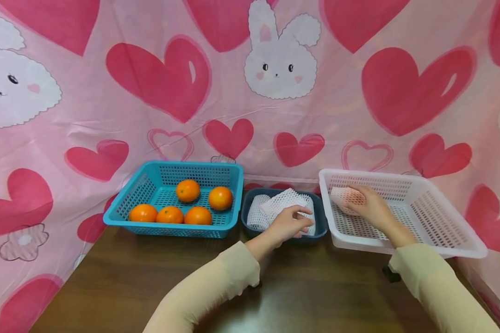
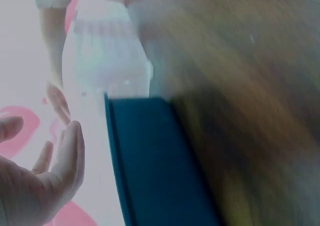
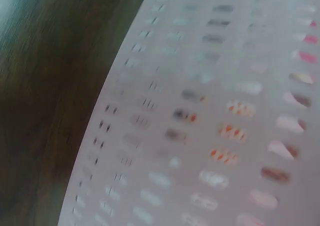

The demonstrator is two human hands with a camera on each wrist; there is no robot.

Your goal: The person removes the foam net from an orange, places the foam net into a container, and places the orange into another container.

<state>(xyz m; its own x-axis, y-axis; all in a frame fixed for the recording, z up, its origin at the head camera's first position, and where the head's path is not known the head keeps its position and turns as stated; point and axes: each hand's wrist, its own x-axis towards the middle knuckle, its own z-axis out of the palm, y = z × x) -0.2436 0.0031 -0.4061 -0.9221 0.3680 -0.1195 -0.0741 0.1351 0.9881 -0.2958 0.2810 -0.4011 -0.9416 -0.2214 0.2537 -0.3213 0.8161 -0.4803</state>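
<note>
My right hand point(image 1: 372, 210) grips an orange in a white foam net point(image 1: 346, 200), low inside the left end of the white basket point(image 1: 450, 208). In the right wrist view, bits of the netted orange point(image 3: 232, 132) show through the holes of the basket wall; the hand is hidden there. My left hand point(image 1: 289, 225) hovers above the front of a small dark blue basket point(image 1: 244, 212) of white foam nets point(image 1: 285, 202). Its fingers are loosely bent and hold nothing. The left wrist view shows that hand point(image 2: 47, 181) beside the dark basket's outer wall point(image 2: 150, 156).
A teal basket point(image 1: 172, 227) with several bare oranges point(image 1: 188, 190) stands at the left, close beside the dark basket. All the baskets sit on a brown wooden table point(image 1: 316, 286). Behind them hangs a pink cloth point(image 1: 233, 101) with hearts and rabbits.
</note>
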